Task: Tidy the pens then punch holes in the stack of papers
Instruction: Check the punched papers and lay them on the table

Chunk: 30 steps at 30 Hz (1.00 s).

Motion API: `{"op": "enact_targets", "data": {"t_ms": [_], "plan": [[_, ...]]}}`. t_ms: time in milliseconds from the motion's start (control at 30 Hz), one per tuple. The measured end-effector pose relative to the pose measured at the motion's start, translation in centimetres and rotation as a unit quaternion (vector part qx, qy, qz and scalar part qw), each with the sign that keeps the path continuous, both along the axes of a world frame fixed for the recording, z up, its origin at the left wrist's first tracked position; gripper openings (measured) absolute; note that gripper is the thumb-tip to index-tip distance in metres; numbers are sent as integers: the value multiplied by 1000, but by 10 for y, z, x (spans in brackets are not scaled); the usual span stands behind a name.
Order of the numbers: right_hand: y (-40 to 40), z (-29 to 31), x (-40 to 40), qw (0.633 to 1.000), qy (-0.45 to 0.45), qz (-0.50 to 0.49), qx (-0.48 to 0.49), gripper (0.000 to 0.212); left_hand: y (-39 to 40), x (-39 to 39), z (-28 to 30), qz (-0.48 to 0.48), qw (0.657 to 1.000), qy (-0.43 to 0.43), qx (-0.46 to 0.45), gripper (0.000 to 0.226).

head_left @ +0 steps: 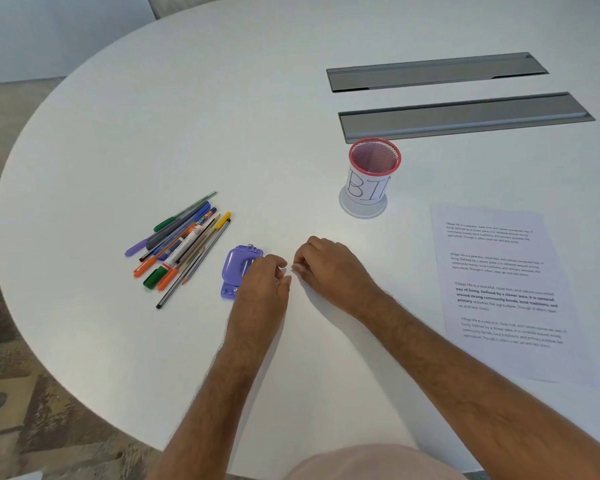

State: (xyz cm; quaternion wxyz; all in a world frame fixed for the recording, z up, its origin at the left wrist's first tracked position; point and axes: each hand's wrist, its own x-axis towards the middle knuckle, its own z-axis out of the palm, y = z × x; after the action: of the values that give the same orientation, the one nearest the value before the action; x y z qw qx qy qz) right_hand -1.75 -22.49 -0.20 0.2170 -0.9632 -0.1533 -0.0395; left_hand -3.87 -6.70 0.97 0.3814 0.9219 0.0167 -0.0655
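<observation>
A loose pile of pens (181, 245), markers and pencils lies on the white table (222, 133), left of centre. A purple hole punch (238, 266) sits just right of the pile. My left hand (264, 282) rests over the punch's right side with its fingers loosely curled, holding nothing that I can see. My right hand (329, 268) lies on the table beside it, fingers loosely curled, fingertips close to the left hand. A pink mesh pen cup (371, 174) with a white paper label stands behind the hands. The stack of printed papers (503, 292) lies at the right.
Two long grey cable-tray lids (458, 95) are set into the tabletop at the back right. The table's rounded edge runs along the left and the near side, with patterned floor (32, 393) beyond it.
</observation>
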Motion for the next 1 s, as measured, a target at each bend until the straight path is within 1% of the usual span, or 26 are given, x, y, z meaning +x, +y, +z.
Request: {"op": "enact_targets", "data": {"t_ms": [67, 167, 233, 300, 400, 533, 667, 867, 1000], "plan": [[-4, 0, -1, 1000, 7, -3, 21, 17, 0, 0, 1, -1, 1000, -3, -2, 22], [-14, 3, -6, 989, 51, -23, 135, 12, 1, 1, 2, -1, 1000, -2, -6, 22], [-21, 6, -10, 966, 104, -44, 232, 10, 2, 1, 2, -4, 1000, -7, -10, 21], [-28, 9, -11, 934, 140, -78, 319, 10, 3, 1, 3, -4, 1000, -11, -15, 21], [-45, 14, -12, 896, 159, -117, 397, 10, 4, 1, 1, 2, 999, -15, -30, 20], [-68, 22, -10, 884, 132, -152, 423, 9, 1, 5, 0, -4, 999, -24, -46, 20], [-89, 41, -3, 874, 68, -155, 455, 10, -7, 9, 3, -18, 997, -44, -64, 18], [-118, 71, 21, 899, -11, -150, 411, 8, -27, 23, 17, -60, 993, -73, -71, 16], [-134, 86, 45, 915, -29, -155, 371, 12, -42, 43, 31, -96, 987, -106, -70, 16]]}}
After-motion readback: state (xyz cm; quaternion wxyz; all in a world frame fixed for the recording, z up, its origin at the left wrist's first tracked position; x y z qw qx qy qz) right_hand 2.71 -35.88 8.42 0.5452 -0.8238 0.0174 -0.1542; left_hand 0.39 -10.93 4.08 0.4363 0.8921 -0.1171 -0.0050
